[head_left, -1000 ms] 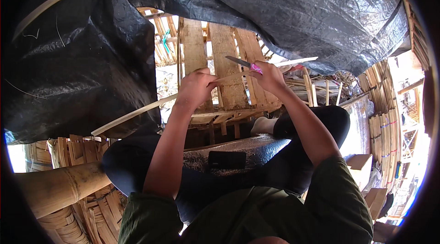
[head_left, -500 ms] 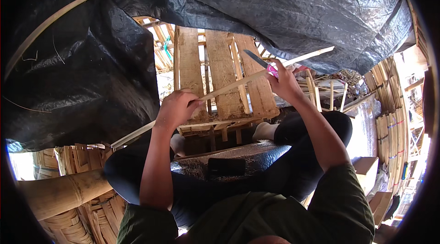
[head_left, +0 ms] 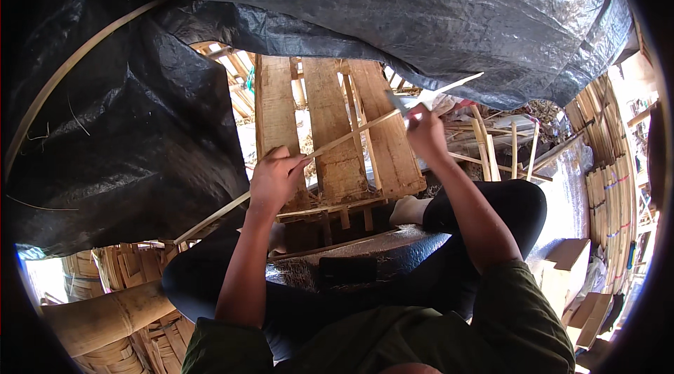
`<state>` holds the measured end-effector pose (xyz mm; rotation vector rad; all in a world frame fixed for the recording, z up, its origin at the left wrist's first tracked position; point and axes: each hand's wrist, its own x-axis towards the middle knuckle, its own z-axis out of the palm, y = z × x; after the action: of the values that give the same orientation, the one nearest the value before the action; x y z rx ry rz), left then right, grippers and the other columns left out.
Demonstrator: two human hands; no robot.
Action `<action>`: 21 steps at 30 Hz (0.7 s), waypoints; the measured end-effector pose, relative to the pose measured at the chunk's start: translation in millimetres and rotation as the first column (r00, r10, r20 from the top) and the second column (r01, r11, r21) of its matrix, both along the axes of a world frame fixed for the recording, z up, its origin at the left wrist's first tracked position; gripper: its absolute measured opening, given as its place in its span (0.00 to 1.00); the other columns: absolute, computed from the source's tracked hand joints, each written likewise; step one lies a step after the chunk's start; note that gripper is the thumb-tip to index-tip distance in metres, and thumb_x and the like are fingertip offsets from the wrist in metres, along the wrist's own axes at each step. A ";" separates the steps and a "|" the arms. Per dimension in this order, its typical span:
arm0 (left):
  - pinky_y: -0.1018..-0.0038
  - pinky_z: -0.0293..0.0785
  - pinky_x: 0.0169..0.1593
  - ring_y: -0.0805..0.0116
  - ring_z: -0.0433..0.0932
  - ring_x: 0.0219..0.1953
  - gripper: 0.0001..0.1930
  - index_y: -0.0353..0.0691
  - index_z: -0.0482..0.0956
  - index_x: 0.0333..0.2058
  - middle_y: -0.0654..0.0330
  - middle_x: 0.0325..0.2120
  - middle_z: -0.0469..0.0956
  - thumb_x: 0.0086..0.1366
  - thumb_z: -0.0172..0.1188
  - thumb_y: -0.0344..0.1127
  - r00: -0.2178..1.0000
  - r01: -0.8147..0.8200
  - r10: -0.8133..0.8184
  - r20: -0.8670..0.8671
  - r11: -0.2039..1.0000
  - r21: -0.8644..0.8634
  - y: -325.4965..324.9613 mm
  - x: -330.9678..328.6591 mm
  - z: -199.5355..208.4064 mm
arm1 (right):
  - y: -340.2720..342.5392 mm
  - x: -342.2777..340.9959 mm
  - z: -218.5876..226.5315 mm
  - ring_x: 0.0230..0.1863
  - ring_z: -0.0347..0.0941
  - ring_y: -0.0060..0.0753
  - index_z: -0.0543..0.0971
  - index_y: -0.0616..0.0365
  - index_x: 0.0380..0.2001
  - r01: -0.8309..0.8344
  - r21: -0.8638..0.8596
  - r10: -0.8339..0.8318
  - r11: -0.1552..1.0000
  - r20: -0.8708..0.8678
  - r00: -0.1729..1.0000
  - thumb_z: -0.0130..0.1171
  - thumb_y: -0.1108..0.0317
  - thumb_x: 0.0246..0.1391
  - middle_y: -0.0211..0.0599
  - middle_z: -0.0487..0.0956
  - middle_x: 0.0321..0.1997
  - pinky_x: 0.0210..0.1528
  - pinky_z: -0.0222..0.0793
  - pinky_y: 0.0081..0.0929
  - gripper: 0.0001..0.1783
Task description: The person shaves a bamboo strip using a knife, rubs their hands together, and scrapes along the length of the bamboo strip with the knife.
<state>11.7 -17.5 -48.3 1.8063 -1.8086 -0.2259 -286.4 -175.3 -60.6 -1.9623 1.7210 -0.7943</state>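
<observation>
A long, thin bamboo strip (head_left: 347, 139) slants across in front of me, from low left up to far right. My left hand (head_left: 272, 179) is closed around its nearer part, fingers pinching it. My right hand (head_left: 427, 136) is closed on a knife; its grey blade (head_left: 397, 102) points up and left and lies against the strip, partly blurred. The strip's pale far end sticks out past the right hand. The knife's handle is mostly hidden by my fingers.
Wooden planks (head_left: 337, 114) lie ahead between my legs. Black plastic sheeting (head_left: 140, 128) hangs at left and across the top. Cut bamboo sticks (head_left: 488, 146) stand at right, bundled slats (head_left: 611, 191) beyond. A thick bamboo pole (head_left: 105, 311) is at lower left, a cardboard box (head_left: 565, 272) at lower right.
My right hand and the knife have shifted slightly down and left, and the blade has turned. The strip's far end has moved left. The view has tilted a little.
</observation>
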 end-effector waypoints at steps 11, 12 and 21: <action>0.58 0.71 0.34 0.50 0.77 0.31 0.12 0.44 0.89 0.41 0.52 0.27 0.71 0.66 0.68 0.44 0.997 -0.045 0.050 -0.052 0.994 0.102 -2.3 0.5 -0.3 | 29.3 32.9 12.7 0.31 0.82 0.56 0.80 0.62 0.39 -0.225 0.064 0.223 0.972 0.038 0.974 0.58 0.74 0.61 0.56 0.82 0.32 0.35 0.75 0.44 0.05; 0.58 0.71 0.34 0.50 0.78 0.31 0.12 0.44 0.89 0.41 0.52 0.27 0.71 0.67 0.68 0.45 0.996 -0.055 0.062 -0.058 0.992 0.116 -2.6 0.8 -0.1 | 29.7 34.4 13.1 0.31 0.82 0.57 0.79 0.62 0.39 -0.220 0.068 0.211 0.973 0.115 0.971 0.57 0.73 0.62 0.57 0.82 0.31 0.35 0.75 0.45 0.05; 0.58 0.72 0.34 0.51 0.79 0.31 0.11 0.47 0.90 0.41 0.53 0.27 0.72 0.67 0.68 0.45 0.996 -0.037 0.045 -0.082 0.995 0.091 -2.1 2.5 -2.3 | 42.5 50.0 12.1 0.28 0.82 0.55 0.80 0.63 0.40 -0.173 0.176 0.150 0.969 0.137 0.979 0.56 0.71 0.64 0.56 0.82 0.29 0.32 0.74 0.42 0.08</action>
<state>14.2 -19.6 -50.6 1.8649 -1.7259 -0.3669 -236.5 -132.8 -48.5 -1.8579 1.4855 -0.6558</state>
